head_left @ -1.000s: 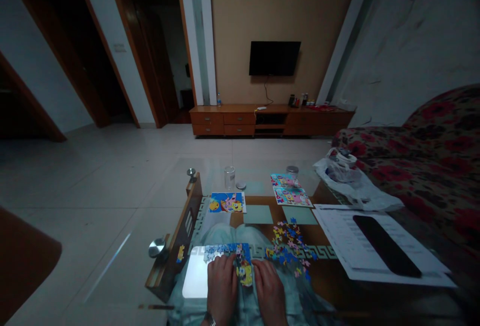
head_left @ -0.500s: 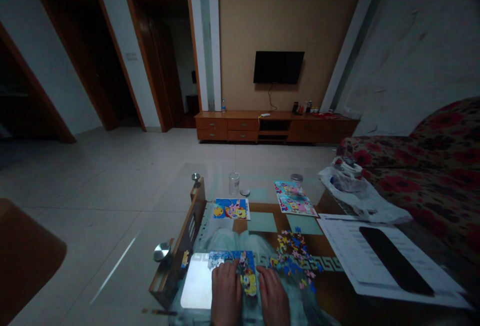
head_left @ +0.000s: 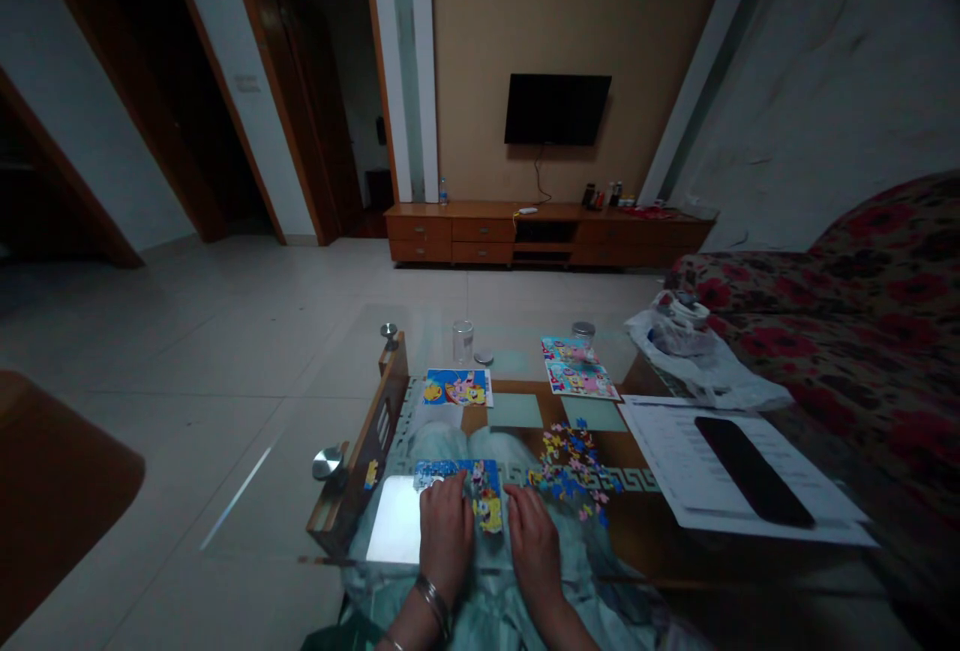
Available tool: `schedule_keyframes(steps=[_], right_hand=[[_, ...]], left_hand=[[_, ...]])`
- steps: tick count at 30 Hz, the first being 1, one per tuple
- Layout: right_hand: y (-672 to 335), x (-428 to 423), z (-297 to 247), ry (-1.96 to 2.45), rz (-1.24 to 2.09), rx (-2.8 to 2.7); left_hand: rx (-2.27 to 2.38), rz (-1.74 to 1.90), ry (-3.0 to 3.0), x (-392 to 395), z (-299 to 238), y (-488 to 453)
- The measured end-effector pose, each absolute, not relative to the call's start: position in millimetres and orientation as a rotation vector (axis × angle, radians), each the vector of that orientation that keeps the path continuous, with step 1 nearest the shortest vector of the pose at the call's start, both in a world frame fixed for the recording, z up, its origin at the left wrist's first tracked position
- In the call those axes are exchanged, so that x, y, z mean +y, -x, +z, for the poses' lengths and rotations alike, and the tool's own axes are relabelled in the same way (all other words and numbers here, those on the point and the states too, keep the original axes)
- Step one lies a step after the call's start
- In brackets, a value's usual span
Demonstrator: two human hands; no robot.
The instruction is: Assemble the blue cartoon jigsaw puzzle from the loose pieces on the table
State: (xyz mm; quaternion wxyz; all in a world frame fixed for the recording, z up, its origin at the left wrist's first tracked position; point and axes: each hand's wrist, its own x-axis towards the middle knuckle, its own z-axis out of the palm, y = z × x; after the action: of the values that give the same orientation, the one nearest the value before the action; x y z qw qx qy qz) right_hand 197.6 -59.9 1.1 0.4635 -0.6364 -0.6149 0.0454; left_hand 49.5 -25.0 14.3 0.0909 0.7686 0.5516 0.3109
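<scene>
- At the bottom centre of the frame, your left hand (head_left: 445, 521) was palm down, metal bangle at the wrist, its fingers curled and close together at the puzzle's inner edge; you could not tell whether they pinched a piece.
- Beside it, your right hand (head_left: 534, 531) had its fingers bent and narrowly bunched near the puzzle's right edge; whether they held anything could not be told.
- Between your hands, at lower centre, lay the puzzle (head_left: 489, 509), flat, thin and glossy: a blue strip across the top and a cartoon column down the right looked joined.
- Just left of it, a smooth white rectangle (head_left: 396, 523) shone brightly. Judging by that gap and the loose stock, a good share was left to fit.
- Right of centre, loose pieces (head_left: 574, 471) lay scattered, small, knobbed, blue, yellow and pink; one small yellow cluster (head_left: 372, 474) sat apart, far left of them.
- All this rested on a clear glass table (head_left: 259, 521) with wooden parts beneath.
- At lower right, a dark, slab-like phone (head_left: 754, 471) lay on white papers (head_left: 667, 471).
- Farther up, around the centre, came a bright printed card (head_left: 456, 388), a clear cylindrical jar (head_left: 463, 342) and a crumpled plastic bag (head_left: 739, 386).
</scene>
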Motion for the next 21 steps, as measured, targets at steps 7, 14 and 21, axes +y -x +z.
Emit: schedule_keyframes(steps=[7, 14, 21], right_hand=[[-197.4, -59.0, 0.5, 1.548, 0.102, -1.489], [-198.0, -59.6, 6.4, 1.516, 0.128, -1.491], [-199.3, -61.5, 10.9, 1.505, 0.208, -1.502]], left_hand=[[1.642, 0.959, -2.296, -22.6, 7.0, -51.1], [1.584, 1.010, -2.286, -21.0, 6.0, -49.4], [1.521, 1.026, -2.284, -19.3, 3.3, -46.5]])
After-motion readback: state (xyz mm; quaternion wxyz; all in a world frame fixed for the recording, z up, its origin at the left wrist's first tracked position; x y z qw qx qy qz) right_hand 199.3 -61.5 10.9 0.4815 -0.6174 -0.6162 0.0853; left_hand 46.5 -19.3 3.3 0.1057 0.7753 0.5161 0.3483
